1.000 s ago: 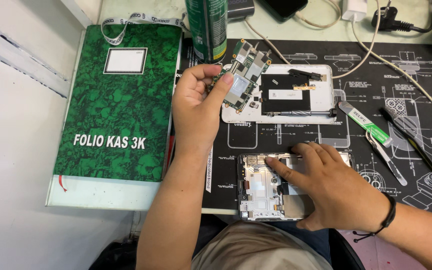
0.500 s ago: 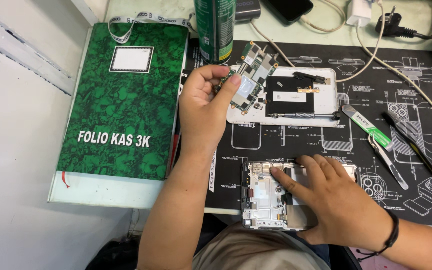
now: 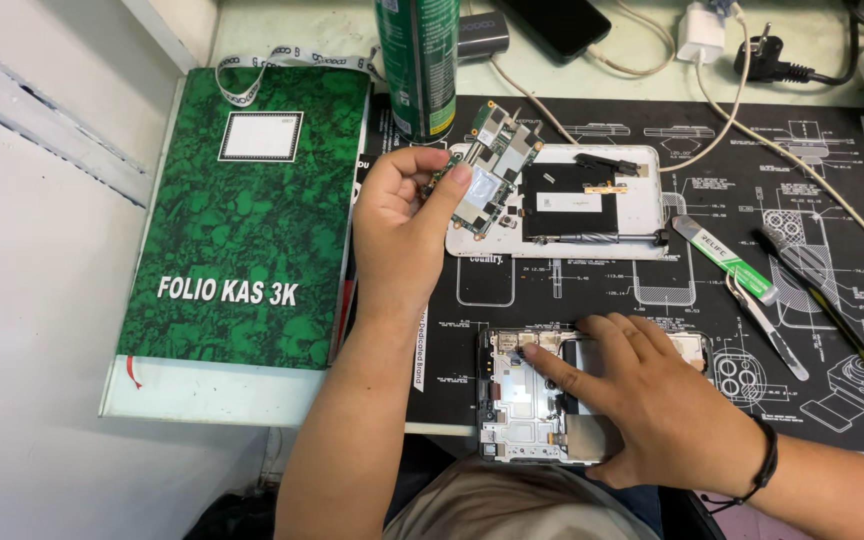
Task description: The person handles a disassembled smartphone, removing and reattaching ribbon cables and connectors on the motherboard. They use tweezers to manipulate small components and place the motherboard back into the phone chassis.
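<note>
My left hand (image 3: 404, 222) holds a small green circuit board (image 3: 487, 170) by its edge, lifted over the left end of a white phone back cover (image 3: 642, 200) that lies inside-up on the black mat. My right hand (image 3: 652, 395) rests flat on an opened phone frame (image 3: 517, 400) at the mat's near edge, its index fingertip pressing near the frame's top. Metal shields and small parts show inside the frame; the hand hides its right half.
A large green hardcover ledger (image 3: 237, 220) lies left of the black printed work mat (image 3: 752, 310). A green spray can (image 3: 417, 60) stands at the back. Tweezers (image 3: 767, 325), a flat pry tool (image 3: 722, 258) and a thin screwdriver (image 3: 822, 305) lie right; cables and a charger (image 3: 702, 30) behind.
My left hand has tilted the circuit board slightly while staying over the white cover. My right hand has slid a little left across the phone frame. The view has shifted slightly.
</note>
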